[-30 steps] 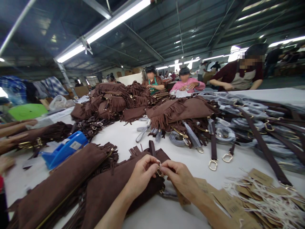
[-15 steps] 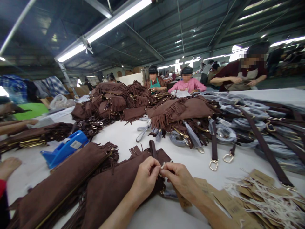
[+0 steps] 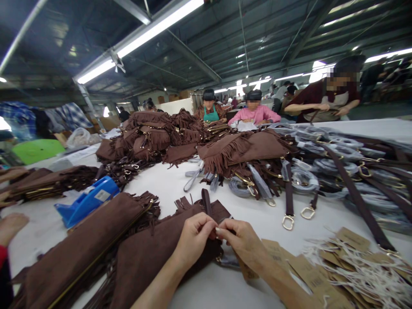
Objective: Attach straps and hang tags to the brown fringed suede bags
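Observation:
My left hand [image 3: 197, 235] and my right hand [image 3: 241, 240] meet fingertip to fingertip over the right end of a brown fringed bag [image 3: 148, 253]. Both are closed in a pinch around the white string of a hang tag, mostly covered by the fingers. Below my right hand hangs the brown card hang tag [image 3: 247, 269], partly hidden by that hand. A dark brown strap loop [image 3: 206, 201] stands up from the bag just behind my left hand. Beneath the hands, a metal clasp and some clear wrapping show in part.
Left lie another fringed bag [image 3: 83, 244] and a blue tape dispenser [image 3: 90, 201]. Hang tags with white strings [image 3: 360, 270] are heaped right. Piled bags [image 3: 244, 150] and wrapped straps [image 3: 350, 171] stretch across the white table [image 3: 151, 178]. A co-worker's hand [image 3: 13, 225] is far left; several co-workers sit behind.
My fingertips have drawn slightly closer together, and less of the white string shows between them. At the far left, a co-worker's arm has pulled back from the stacked bags.

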